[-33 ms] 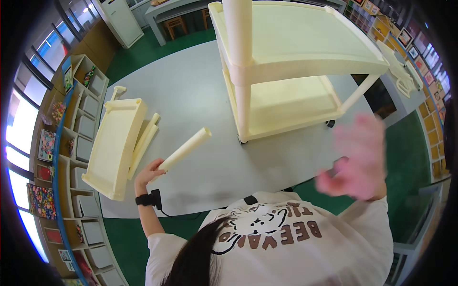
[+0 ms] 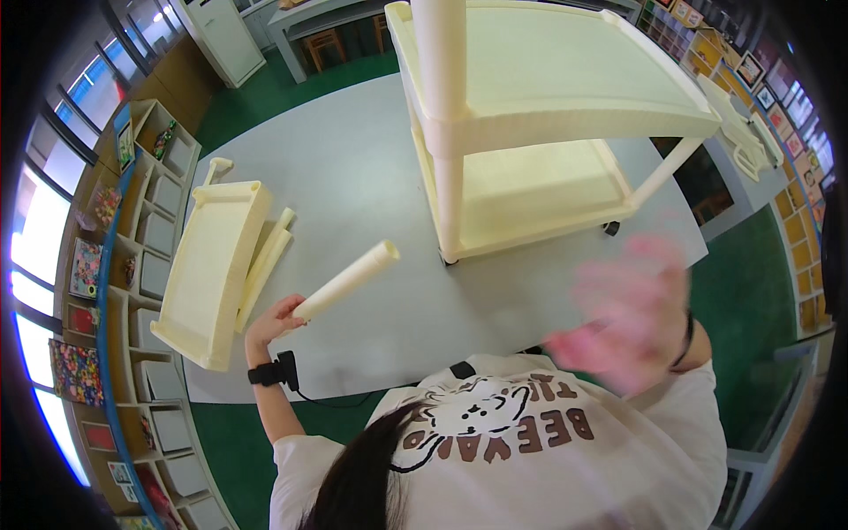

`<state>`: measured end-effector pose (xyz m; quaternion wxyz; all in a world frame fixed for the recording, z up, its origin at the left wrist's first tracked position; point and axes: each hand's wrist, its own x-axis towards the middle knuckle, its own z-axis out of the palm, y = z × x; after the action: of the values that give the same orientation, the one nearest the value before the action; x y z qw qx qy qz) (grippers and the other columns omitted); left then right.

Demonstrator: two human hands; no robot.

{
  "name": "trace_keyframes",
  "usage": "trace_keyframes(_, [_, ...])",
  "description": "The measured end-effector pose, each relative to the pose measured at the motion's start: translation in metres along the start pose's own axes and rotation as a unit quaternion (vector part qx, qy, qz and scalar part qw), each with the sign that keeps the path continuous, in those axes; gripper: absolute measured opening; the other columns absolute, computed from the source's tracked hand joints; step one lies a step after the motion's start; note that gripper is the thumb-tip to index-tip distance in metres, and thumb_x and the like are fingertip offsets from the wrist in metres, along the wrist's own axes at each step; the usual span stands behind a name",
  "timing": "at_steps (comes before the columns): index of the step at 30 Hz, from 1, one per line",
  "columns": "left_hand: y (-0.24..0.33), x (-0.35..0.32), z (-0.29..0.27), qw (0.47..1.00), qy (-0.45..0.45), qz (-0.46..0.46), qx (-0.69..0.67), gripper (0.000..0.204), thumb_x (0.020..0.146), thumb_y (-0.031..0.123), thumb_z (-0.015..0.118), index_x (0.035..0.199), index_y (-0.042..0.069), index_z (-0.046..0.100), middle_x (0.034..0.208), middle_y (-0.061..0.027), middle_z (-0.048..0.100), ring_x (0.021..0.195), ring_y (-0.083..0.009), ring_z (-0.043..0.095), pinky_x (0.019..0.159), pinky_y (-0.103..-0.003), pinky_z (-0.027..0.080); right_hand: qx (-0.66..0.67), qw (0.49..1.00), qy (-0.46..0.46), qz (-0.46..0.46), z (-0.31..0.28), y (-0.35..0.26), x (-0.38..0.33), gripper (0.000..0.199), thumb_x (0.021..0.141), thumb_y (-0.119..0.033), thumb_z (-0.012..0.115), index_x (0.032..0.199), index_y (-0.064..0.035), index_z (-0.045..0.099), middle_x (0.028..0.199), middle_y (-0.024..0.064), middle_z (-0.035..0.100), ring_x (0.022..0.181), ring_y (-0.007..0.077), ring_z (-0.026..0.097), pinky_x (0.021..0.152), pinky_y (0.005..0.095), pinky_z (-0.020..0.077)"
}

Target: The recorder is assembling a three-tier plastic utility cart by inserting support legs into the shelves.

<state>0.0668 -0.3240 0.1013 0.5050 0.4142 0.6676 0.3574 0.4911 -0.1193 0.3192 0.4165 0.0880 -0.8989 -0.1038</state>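
Note:
My left hand (image 2: pixel 276 321) is closed round the lower end of a cream plastic tube (image 2: pixel 352 276), whose hollow far end points up and to the right. On the other side, my right hand (image 2: pixel 629 320) is a pink blur above the table's near right edge; motion smears its fingers, and I cannot make out whether it holds anything. Beyond both hands stands a cream plastic cart (image 2: pixel 574 131) with two shelves, corner posts and small dark casters. To the left lies a loose cream tray (image 2: pixel 212 274), with two more tubes (image 2: pixel 265 269) along its right side.
All of this rests on a grey table (image 2: pixel 353 181) with a curved edge. Behind the tray lies another cream piece (image 2: pixel 219 168). A shelf unit (image 2: pixel 146 305) with bins curves along the left, and a side table (image 2: pixel 755 172) holds more cream parts at the far right.
My right hand has moved left and slightly nearer to me. The tube in my left hand has shifted slightly, its far end a little to the right and lower.

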Motion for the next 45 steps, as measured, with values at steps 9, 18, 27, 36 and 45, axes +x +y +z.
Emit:
trace_keyframes(9, [0.144,-0.006,0.113,0.934,-0.019,0.135,0.330,0.029,0.076,0.014,0.057,0.101,0.005,0.044,0.085,-0.0145,0.053,0.078,-0.0318,0.050,0.065,-0.036,0.040,-0.165,0.953,-0.238,0.094,0.085,-0.059,0.014,0.037,0.068,-0.022,0.054,0.102,-0.0077,0.053,0.092,0.0117,0.053,0.093,0.0224,0.049,0.089,0.0533,0.0297])
trace_keyframes(18, [0.150,0.019,0.190,0.948,-0.118,0.201,0.218,0.031,0.080,0.020,0.054,0.102,0.001,0.044,0.085,-0.0172,0.054,0.077,-0.0343,0.051,0.065,-0.037,0.040,-0.011,0.925,-0.334,0.183,0.131,-0.075,-0.053,0.022,0.064,-0.015,0.053,0.082,-0.0034,0.049,0.069,0.0054,0.051,0.069,0.0189,0.054,0.067,0.0304,0.0442])
trace_keyframes(27, [0.157,0.049,0.192,0.939,0.030,0.313,0.143,0.035,0.074,0.006,0.058,0.106,0.002,0.049,0.090,-0.0089,0.058,0.079,-0.0159,0.055,0.071,-0.028,0.042,0.016,0.851,-0.362,0.379,0.023,-0.004,-0.133,0.024,0.062,-0.020,0.063,0.082,-0.0102,0.053,0.062,0.0101,0.053,0.054,0.0270,0.055,0.048,0.0339,0.0437])
trace_keyframes(36, [0.168,0.084,0.184,0.864,0.381,0.328,0.011,0.047,0.075,-0.001,0.054,0.119,0.003,0.037,0.097,-0.0079,0.052,0.089,-0.0167,0.051,0.076,-0.026,0.040,0.115,0.846,0.109,0.509,-0.127,0.151,-0.206,0.019,0.072,-0.011,0.057,0.087,0.0013,0.053,0.071,0.0050,0.053,0.061,0.0141,0.053,0.055,0.0282,0.0434])
trace_keyframes(45, [0.167,0.099,0.166,0.852,0.407,0.329,-0.018,0.028,0.075,0.004,0.055,0.101,-0.001,0.047,0.092,-0.0101,0.055,0.088,-0.0186,0.053,0.080,-0.031,0.040,0.590,0.738,0.215,0.250,-0.252,0.268,-0.175,0.032,0.079,-0.014,0.045,0.105,0.0026,0.041,0.072,0.0060,0.039,0.060,0.0123,0.041,0.057,0.0245,0.0342])
